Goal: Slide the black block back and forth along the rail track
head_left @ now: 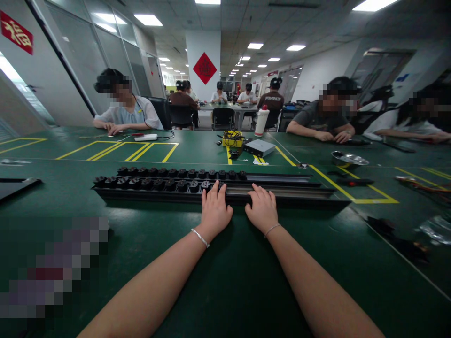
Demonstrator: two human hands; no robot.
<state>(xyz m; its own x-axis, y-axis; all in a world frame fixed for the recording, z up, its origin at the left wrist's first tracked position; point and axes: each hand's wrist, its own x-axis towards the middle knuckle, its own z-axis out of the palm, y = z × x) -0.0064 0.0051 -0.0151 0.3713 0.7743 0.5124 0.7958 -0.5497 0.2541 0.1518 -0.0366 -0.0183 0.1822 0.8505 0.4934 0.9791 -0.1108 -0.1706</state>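
Observation:
A long black tray [296, 202] with channels lies across the green table in front of me. Small round black parts [158, 184] stand in two rows along its left and middle stretch, while the right stretch of the channels shows bare. My left hand [215, 210] is at the tray's near wall, fingers hooked over the top beside the last parts of the front row, thumb on the near side. A short way to the right, my right hand [262, 209] grips the same wall, fingers over the edge and thumb in front. Their fingertips are partly hidden.
Farther back are a yellow box [232, 138] with cables, a grey box [260, 147] and a white bottle [261, 121]. A metal bowl [349, 159] and dark tools [355, 181] lie right. Co-workers sit across the table. A blurred-out object [59, 267] lies near left.

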